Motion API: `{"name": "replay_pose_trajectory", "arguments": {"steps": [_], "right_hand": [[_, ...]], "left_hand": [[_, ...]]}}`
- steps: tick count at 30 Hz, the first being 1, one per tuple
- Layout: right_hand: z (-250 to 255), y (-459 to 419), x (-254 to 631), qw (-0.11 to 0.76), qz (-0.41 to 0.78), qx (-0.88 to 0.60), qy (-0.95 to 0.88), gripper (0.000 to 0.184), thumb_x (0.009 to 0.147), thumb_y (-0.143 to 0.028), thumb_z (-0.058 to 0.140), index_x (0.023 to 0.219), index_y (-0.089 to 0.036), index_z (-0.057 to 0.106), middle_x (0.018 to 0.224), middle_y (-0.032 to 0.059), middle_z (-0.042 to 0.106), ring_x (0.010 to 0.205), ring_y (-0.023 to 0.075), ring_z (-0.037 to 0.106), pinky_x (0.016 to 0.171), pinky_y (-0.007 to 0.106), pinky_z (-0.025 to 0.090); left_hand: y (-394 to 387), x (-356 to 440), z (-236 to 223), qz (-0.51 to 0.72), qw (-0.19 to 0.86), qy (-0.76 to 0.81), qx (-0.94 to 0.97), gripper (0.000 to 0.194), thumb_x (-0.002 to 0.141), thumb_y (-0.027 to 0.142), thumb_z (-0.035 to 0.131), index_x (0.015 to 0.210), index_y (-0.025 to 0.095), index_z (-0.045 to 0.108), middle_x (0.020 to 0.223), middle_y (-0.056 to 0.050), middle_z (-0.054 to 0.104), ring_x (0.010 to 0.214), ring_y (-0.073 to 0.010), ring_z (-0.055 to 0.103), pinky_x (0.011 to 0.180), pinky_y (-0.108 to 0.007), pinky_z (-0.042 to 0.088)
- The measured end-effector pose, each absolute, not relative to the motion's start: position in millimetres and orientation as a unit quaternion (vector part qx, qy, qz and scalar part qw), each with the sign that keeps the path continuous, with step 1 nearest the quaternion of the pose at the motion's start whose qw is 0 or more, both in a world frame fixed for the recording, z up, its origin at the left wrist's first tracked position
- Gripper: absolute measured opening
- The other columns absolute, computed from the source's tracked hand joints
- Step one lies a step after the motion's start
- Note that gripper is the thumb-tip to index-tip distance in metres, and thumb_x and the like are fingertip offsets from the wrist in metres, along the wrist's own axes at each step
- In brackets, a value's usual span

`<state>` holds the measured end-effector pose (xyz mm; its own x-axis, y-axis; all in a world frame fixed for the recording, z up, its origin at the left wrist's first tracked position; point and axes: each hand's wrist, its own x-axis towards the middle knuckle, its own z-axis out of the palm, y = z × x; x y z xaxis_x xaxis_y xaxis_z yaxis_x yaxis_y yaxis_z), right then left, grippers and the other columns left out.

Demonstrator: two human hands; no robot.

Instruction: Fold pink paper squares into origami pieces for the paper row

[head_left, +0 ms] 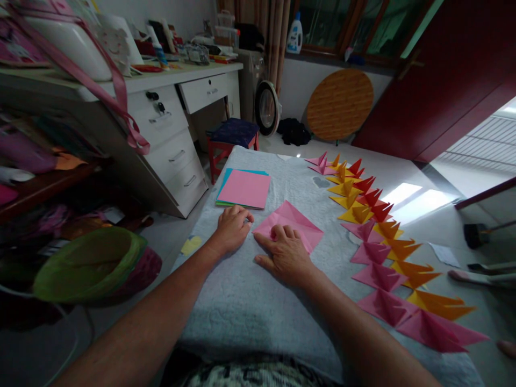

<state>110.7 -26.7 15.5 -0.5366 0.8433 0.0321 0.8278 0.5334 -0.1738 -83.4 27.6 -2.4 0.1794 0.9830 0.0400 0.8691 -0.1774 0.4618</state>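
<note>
A pink square of origami paper (300,226) lies turned like a diamond on the cloth-covered table, with crease lines across it. My right hand (284,250) rests on its near left part, index finger and thumb stretched out, the other fingers bent; it covers part of the sheet. Just left of the paper's left corner is my left hand (233,228), its fingers curled together and no paper showing in them. Beyond it sits a stack of square paper sheets (245,188), pink on top with blue and green edges showing.
Rows of folded paper cranes (379,277) in pink, yellow, orange and red line the table's right side. A lined waste bin (92,263) stands on the floor at left, near a white desk (173,156). A stool (233,133) is beyond the table.
</note>
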Motion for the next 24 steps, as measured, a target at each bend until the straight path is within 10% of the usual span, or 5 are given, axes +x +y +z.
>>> {"name": "replay_pose_trajectory", "arguments": {"steps": [24], "right_hand": [[24, -32, 121, 0.074, 0.121, -0.453, -0.88, 0.057, 0.093, -0.068, 0.046, 0.135, -0.031, 0.057, 0.12, 0.011, 0.056, 0.109, 0.0297, 0.047, 0.093, 0.044, 0.036]], "left_hand": [[25, -79, -2, 0.163, 0.148, 0.631, 0.744, 0.02, 0.093, 0.034, 0.05, 0.097, 0.022, 0.064, 0.107, -0.007, 0.06, 0.111, -0.0276, 0.053, 0.097, -0.043, 0.04]]}}
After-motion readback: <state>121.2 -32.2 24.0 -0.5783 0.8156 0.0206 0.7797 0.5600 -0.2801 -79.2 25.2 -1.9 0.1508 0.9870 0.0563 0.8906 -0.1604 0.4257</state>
